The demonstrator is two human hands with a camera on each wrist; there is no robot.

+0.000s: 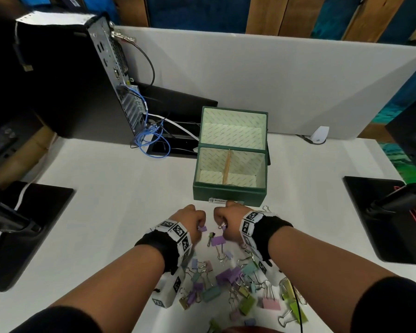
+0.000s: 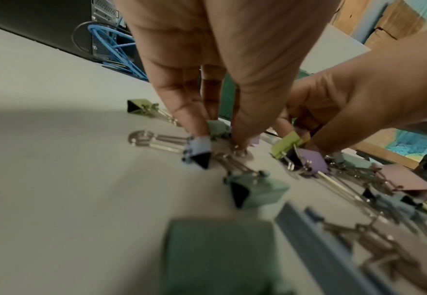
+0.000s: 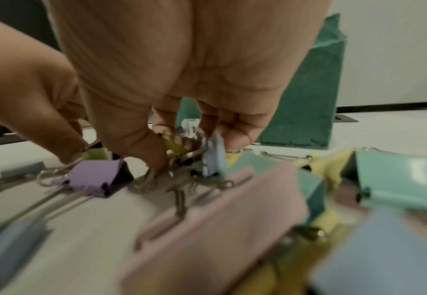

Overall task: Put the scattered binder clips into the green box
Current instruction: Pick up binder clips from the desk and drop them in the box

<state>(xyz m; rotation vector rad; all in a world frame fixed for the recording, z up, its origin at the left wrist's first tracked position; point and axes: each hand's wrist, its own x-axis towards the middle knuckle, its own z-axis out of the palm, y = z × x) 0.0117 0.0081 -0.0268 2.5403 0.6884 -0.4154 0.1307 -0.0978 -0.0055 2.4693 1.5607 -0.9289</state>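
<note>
The left hand [image 1: 192,218] pinches a small lilac clip [image 1: 203,228]; beside it the right hand [image 1: 227,218] grips what seems a bunch of clips. Scattered binder clips [image 1: 228,282] lie beneath both wrists, the green box [image 1: 228,195] just beyond the knuckles.

black wristbands [image 1: 157,246] with checkered marker tags [image 1: 249,223]
</note>
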